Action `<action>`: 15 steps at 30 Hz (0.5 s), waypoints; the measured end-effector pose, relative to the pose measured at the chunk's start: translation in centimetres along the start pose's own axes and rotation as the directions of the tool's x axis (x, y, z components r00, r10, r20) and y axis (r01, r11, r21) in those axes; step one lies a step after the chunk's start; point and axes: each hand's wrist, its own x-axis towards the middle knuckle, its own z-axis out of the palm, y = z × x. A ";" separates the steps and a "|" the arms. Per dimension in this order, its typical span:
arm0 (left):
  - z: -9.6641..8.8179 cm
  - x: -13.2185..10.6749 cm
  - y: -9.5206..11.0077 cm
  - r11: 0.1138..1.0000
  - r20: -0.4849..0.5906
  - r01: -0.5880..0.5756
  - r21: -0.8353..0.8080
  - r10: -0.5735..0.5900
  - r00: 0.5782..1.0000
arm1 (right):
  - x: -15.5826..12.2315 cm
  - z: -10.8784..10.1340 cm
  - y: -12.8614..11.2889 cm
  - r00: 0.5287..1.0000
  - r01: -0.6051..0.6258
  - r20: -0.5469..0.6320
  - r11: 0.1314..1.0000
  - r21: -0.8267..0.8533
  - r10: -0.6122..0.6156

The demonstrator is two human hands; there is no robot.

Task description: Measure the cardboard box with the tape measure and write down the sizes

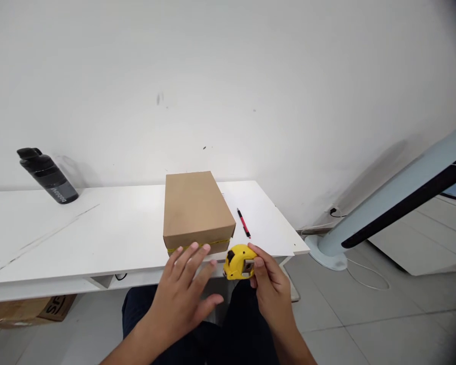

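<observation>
My right hand (270, 284) grips a yellow tape measure (238, 259) by its right side, just off the front edge of the white desk (114, 228). A closed brown cardboard box (197, 205) sits on the desk, up and left of the tape measure. Along the box's front side runs a thin yellow strip (199, 245). In front of that side is my left hand (188, 284), fingers stretched out and spread, with nothing in it. Whether its fingertips touch the box I cannot tell. A red and black pen (243, 223) lies on the desk right of the box.
A black bottle (49, 176) stands on the desk at the left, near the wall. Beyond the desk's right end, a tall pale blue and black appliance (395, 192) rises from the tiled floor, its cable (372, 284) trailing. Another cardboard box (30, 310) lies under the desk.
</observation>
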 end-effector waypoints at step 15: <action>2.5 -4.4 -5.8 0.919 0.133 0.366 -0.144 -0.349 0.928 | 5.7 1.9 3.8 0.805 -0.483 0.495 0.847 0.224 0.328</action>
